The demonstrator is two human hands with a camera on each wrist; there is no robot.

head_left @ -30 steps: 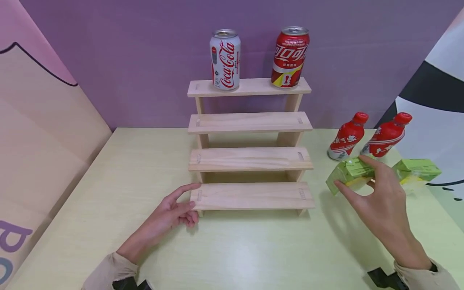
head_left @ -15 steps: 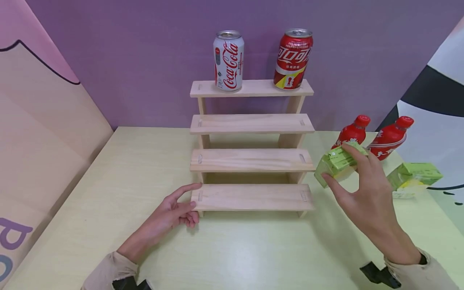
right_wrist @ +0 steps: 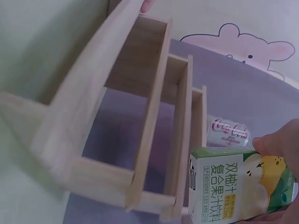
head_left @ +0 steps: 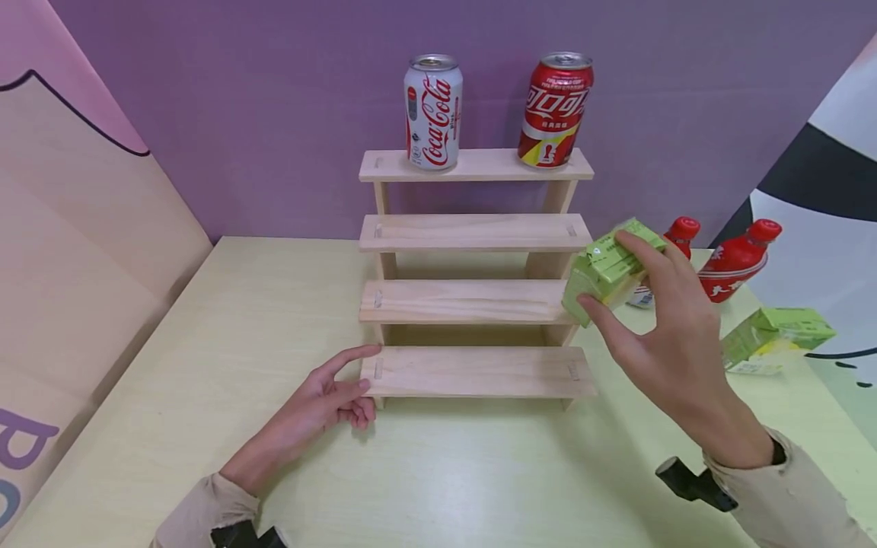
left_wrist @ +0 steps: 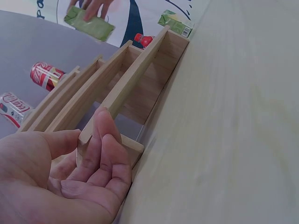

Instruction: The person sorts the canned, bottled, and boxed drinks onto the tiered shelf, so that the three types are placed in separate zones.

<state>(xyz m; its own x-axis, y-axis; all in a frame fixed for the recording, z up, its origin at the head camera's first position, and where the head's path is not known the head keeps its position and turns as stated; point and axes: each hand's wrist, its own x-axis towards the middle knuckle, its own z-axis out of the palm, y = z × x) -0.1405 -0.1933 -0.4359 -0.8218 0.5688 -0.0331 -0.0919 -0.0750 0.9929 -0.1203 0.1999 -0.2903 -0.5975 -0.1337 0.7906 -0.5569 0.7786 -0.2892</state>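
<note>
A pale wooden stepped display rack [head_left: 473,371] stands on the table. My left hand [head_left: 318,403] grips the left end of its lowest step; in the left wrist view thumb and fingers pinch the board's corner. My right hand [head_left: 678,350] holds a green juice carton [head_left: 606,262] by its sides, tilted and raised beside the rack's right end, near the second and third steps. Chinese lettering and a yellow fruit picture show on the carton [right_wrist: 233,186] in the right wrist view. On the top step stand a white Coca-Cola can [head_left: 434,114] and a red Coca-Cola can [head_left: 556,110].
Behind the right hand stand two red bottles, one [head_left: 736,262] plainly seen, the other [head_left: 683,232] mostly covered by hand and carton. Another green carton [head_left: 777,339] stands at the table's right. A purple wall [head_left: 294,122] rises behind the rack.
My right hand has carried the carton leftward and up, from beside the other carton to the rack's right end. The left hand keeps its grip on the lowest step.
</note>
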